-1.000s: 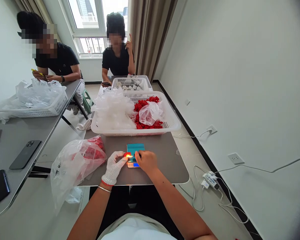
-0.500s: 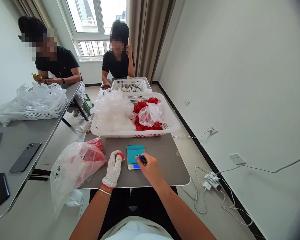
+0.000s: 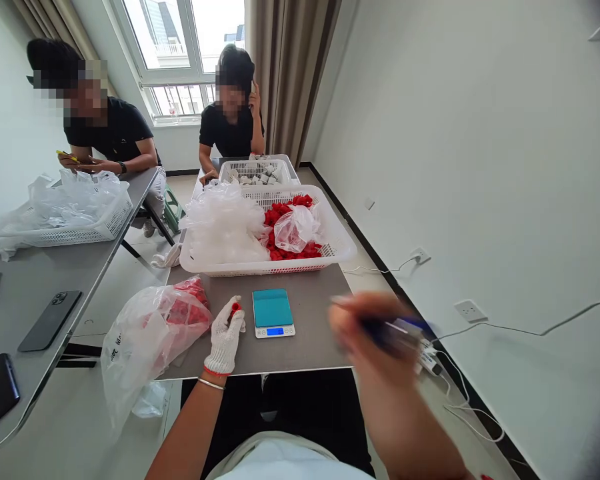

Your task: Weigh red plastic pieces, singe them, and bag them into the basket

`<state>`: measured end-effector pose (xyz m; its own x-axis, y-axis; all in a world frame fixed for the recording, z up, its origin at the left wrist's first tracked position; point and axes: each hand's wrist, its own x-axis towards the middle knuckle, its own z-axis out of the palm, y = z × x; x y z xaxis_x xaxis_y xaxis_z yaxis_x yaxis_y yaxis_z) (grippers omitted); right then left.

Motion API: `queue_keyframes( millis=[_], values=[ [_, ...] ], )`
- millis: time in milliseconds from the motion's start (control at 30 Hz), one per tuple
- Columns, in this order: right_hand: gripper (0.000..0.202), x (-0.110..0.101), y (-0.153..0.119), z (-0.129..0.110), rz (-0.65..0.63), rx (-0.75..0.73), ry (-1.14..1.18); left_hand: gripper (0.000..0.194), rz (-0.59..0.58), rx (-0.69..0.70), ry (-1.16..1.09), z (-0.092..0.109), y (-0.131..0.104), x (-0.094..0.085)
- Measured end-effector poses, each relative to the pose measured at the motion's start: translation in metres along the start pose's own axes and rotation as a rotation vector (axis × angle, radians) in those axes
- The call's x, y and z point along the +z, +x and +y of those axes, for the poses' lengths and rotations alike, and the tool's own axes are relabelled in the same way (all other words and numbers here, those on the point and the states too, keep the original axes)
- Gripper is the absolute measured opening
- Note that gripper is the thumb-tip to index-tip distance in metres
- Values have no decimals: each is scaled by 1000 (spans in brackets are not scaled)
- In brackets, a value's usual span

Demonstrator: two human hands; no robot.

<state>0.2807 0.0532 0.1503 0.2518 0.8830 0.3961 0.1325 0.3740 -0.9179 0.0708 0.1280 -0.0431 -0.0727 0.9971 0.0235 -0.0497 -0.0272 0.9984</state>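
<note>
My left hand (image 3: 223, 343), in a white knitted glove, is closed around a small red piece (image 3: 235, 309) beside the scale. A digital scale (image 3: 273, 309) with a teal platform and lit blue display lies on the grey table. To its right, raised above the table edge, my right hand (image 3: 373, 350) is bare and smeared by motion. Its fingers are wrapped round a blue tool (image 3: 395, 333), too blurred to name exactly. Left of my gloved hand rests a clear plastic bag (image 3: 145, 327) of red pieces, hanging over the table's front edge.
A white basket (image 3: 347, 252) holds clear bags and red pieces; a smaller basket (image 3: 225, 172) of grey-white pieces stands behind. Two people sit beyond. Phones (image 3: 50, 321) and another basket (image 3: 123, 217) occupy the left table. A power strip (image 3: 430, 363) with cables lies right.
My right hand has swung from the scale to the right and upward with the blue tool. The red piece in my left hand has turned, and the scale platform is uncovered.
</note>
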Motion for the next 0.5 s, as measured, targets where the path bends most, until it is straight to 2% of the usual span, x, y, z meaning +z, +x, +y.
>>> queue_keyframes(
  millis=[67, 133, 200, 267, 333, 500],
  values=[
    [22, 29, 2, 49, -118, 143, -212, 49, 2, 72, 29, -3, 1, -1],
    [29, 56, -2, 94, -208, 193, -396, 48, -20, 148, 82, -4, 2, -3],
    [33, 77, -11, 126, -252, 224, -528, 45, -40, 216, 147, -3, 4, -4],
    [37, 89, -19, 142, -287, 255, -642, 39, -42, 260, 198, -1, 5, -6],
    [36, 94, -24, 150, -322, 296, -719, 33, -34, 277, 229, 0, 5, -6],
    [25, 89, -23, 157, -336, 325, -661, 25, -44, 244, 205, -3, 6, -7]
  ],
)
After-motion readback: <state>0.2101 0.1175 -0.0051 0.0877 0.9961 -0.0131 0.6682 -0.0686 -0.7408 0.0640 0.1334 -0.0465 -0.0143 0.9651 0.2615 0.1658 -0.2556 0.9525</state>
